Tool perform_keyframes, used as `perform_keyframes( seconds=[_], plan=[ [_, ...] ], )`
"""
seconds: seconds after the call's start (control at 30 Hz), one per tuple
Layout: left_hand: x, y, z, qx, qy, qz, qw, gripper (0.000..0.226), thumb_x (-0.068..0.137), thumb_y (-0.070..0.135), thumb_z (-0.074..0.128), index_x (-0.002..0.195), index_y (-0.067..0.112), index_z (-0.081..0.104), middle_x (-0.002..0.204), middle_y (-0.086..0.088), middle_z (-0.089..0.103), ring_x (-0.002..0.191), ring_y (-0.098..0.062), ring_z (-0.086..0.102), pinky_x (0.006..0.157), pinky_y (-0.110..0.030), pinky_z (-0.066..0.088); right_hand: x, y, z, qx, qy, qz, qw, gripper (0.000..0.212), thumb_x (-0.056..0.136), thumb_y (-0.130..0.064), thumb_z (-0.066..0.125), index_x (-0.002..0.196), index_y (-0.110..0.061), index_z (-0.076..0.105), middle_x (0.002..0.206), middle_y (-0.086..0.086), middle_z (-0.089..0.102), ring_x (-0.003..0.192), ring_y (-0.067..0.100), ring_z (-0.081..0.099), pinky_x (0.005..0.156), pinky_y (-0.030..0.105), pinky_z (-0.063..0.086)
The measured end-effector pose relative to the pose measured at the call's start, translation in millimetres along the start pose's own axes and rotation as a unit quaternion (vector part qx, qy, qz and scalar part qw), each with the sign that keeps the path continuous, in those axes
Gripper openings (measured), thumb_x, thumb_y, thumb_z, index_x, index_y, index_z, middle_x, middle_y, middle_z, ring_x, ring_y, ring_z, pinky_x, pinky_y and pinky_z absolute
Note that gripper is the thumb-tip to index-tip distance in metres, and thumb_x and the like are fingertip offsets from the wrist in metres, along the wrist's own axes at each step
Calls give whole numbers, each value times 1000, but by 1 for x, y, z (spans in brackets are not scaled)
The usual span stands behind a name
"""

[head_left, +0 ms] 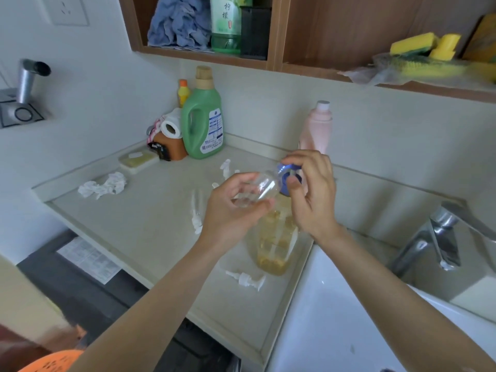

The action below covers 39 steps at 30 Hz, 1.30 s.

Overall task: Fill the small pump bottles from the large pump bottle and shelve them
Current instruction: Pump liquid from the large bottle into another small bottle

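Clear plastic fills my left hand [230, 208]: I grip a small bottle [264, 187] tilted on its side, neck pointing up and right, above the counter [150, 232]. My right hand [312, 191] pinches the blue pump head [288, 174] of the big bottle [276, 242] between thumb and fingers, right at the small bottle's mouth. The big bottle stands beneath my hands, part full of amber liquid, close to the counter's right edge where the white sink [335, 304] begins. The tap [442, 232] sits at the far right of the sink.

Three loose white pump tops lie on the counter: one [247, 280] near the front of the big bottle, one [197, 213] just left of my left hand, one [226, 166] behind it. Bare counter runs left and forward of my arms up to its raised lip; a crumpled tissue [103, 185] lies toward the left edge, and a soap dish [138, 161] behind that.

In the back corner a green jug [202, 124] bears a blue and white label too small to read, with a paper roll [171, 126] and an orange-capped bottle [183, 92] beside it. A pink bottle [316, 127] stands against the wall behind my right hand. On the shelf [204, 53] above, a green bottle [225, 22] shows Chinese characters; I cannot read them surely. Yellow sponges [424, 45] rest on the right shelf
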State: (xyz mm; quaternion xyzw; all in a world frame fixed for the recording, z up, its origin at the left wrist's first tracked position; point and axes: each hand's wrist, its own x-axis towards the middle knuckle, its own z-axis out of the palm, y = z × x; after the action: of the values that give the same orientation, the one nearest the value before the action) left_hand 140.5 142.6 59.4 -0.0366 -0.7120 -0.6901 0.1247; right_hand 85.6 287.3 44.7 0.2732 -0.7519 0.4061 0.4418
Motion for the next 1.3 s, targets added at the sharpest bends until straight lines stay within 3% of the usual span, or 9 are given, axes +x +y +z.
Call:
perform_keyframes(
  seconds=[0.13,0.3,0.43,0.53,0.67,0.83,1.0,1.17,1.3],
  plan=[
    [0,4,1,-3,-2,5,1000,36,73,4,79,94,31,65,89,1,70,60,-2,60,53,-14,44,4,11,-6,29,-19,-2,999,38,97,-26,41,104,2,66,109,10,64,104,24,59,93,33,47],
    [-1,-1,6,-9,1,1,1000,38,71,5,80,97,28,65,92,-1,72,64,-2,61,56,-14,45,-13,16,1,66,16,3,998,50,101,-36,37,111,6,61,118,14,58,115,24,55,98,30,43],
    [0,-11,6,2,12,-16,1000,37,70,3,80,98,22,66,90,-2,72,54,1,56,56,-14,43,-23,19,18,71,47,-9,996,36,98,-30,43,108,0,60,112,2,54,111,28,55,92,43,48],
    [-1,-15,4,-3,18,-31,999,38,70,1,79,95,26,64,91,-4,72,51,1,55,56,-14,44,-25,18,22,64,55,-12,996,34,99,-34,40,104,-5,58,109,1,53,106,28,56,90,41,47],
    [-2,-10,4,2,17,-29,999,38,71,4,80,95,29,63,92,-4,71,51,0,55,56,-15,42,-22,15,14,42,31,-8,999,26,86,-10,45,100,4,62,108,2,55,106,27,56,87,44,49],
    [-2,3,4,8,10,-13,1000,40,72,3,78,93,33,62,95,-4,70,53,0,56,54,-11,42,-2,11,3,24,-7,1,1000,34,90,-16,41,104,3,65,110,16,61,106,24,55,93,17,39],
    [-3,2,5,-2,8,-18,1000,39,72,5,79,95,31,63,96,-3,70,63,-4,59,57,-12,43,-6,18,6,46,4,-3,999,48,102,-33,37,109,3,66,115,10,58,110,25,56,95,19,40],
    [-1,-9,6,5,22,-36,999,40,70,8,80,95,33,63,99,-1,70,72,-14,58,65,-23,45,-11,16,21,55,75,3,996,31,85,-6,43,96,4,71,101,7,59,101,25,59,91,30,46],
    [-4,-14,5,12,20,-47,999,40,70,7,80,94,34,63,97,-2,71,70,-12,60,64,-23,47,-17,15,21,15,88,9,996,32,82,-5,44,90,-1,74,94,5,64,97,20,59,90,27,44]
  ],
)
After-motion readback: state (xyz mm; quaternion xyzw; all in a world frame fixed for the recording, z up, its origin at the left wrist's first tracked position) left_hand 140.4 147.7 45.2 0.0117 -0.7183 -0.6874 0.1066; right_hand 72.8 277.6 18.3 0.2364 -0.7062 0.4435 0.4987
